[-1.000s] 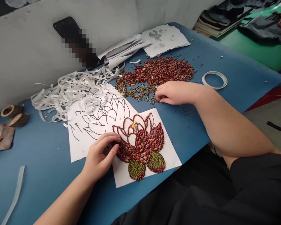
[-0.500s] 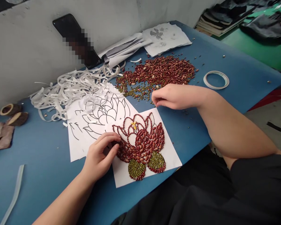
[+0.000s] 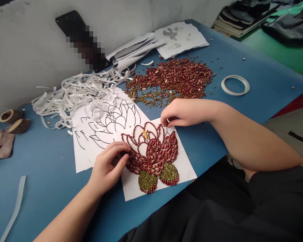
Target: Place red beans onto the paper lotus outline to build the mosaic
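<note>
A white sheet [image 3: 185,169] bears a lotus flower [image 3: 162,151] made of red beans, with two round leaves [image 3: 147,181] filled with green mung beans. Some upper petals have only bean outlines around bare paper. My left hand [image 3: 109,168] rests at the flower's left side, fingers curved and thumb apart, holding nothing visible. Over the upper right petal is my right hand [image 3: 185,112], its thumb and fingertips pinched together. Whatever lies between those fingertips is too small or hidden to tell. Behind it spreads a pile of mixed red and green beans [image 3: 179,75].
Printed flower line drawings [image 3: 84,158] lie left of the bean picture, partly under curly paper strips [image 3: 73,90]. A tape roll [image 3: 235,85] sits on the right. A phone [image 3: 83,40] leans on the wall. Wood pieces [image 3: 19,126] and a pale strip [image 3: 15,208] lie left.
My right hand has moved down and slightly left, from near the bean pile to the flower's upper right petal. My left hand stays on the picture.
</note>
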`<state>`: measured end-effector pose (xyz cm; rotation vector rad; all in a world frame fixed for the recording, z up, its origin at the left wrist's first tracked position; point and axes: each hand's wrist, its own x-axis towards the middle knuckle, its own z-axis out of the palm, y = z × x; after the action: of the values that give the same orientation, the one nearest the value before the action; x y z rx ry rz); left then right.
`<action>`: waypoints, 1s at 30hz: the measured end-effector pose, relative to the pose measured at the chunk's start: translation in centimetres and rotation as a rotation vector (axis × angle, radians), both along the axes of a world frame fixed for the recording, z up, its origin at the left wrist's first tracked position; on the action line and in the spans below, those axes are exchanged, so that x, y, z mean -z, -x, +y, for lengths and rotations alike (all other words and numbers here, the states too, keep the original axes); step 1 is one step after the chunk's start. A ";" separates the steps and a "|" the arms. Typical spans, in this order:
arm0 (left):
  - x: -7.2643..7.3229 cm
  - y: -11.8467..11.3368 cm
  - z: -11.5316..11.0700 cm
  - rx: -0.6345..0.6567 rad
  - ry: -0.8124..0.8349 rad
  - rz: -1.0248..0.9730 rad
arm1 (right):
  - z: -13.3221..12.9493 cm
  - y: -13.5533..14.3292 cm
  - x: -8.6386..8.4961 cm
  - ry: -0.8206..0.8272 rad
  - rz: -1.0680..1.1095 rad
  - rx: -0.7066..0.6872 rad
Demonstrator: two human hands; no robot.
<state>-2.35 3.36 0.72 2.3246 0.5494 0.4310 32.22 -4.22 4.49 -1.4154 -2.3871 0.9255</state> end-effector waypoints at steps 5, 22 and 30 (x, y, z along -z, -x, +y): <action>0.0 0.1 0.0 0.003 0.000 0.006 | 0.0 0.6 0.0 0.018 -0.037 -0.025; 0.1 0.2 0.0 0.012 -0.005 0.007 | 0.4 1.8 1.1 -0.011 -0.048 -0.159; 0.1 0.1 0.1 0.014 -0.010 0.006 | 0.2 1.2 0.6 0.009 -0.078 -0.133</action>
<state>-2.44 3.41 0.60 2.3382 0.5343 0.4212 30.99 -4.01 3.90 -1.3323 -2.5641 0.9294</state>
